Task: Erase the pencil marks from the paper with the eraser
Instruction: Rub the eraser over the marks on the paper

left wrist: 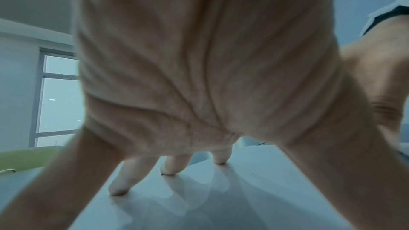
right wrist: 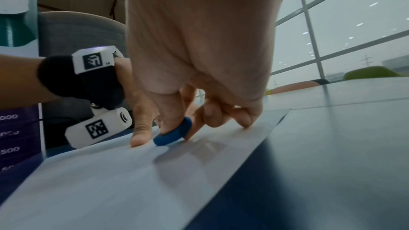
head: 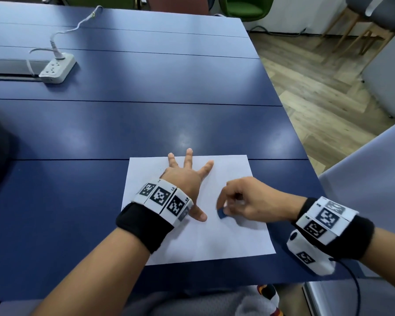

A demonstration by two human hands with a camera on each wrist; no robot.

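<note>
A white sheet of paper [head: 226, 242] lies near the front right of the blue table [head: 146, 122]. My left hand [head: 185, 179] is spread flat on the paper's upper left part, fingers straight and splayed, thumb pointing toward the eraser. My right hand [head: 242, 199] pinches a small blue eraser [head: 221, 213] between thumb and fingers and holds its lower edge against the paper. The right wrist view shows the eraser [right wrist: 173, 135] tilted, touching the paper [right wrist: 132, 181] beside the left thumb. No pencil marks stand out in any view. In the left wrist view the fingertips [left wrist: 117, 190] press on the paper.
A white power strip [head: 57, 67] with a plugged-in cable sits at the far left of the table. The table's right edge runs close to the paper; beyond it are wooden floor and chairs. A grey chair back [head: 374, 179] stands near my right wrist.
</note>
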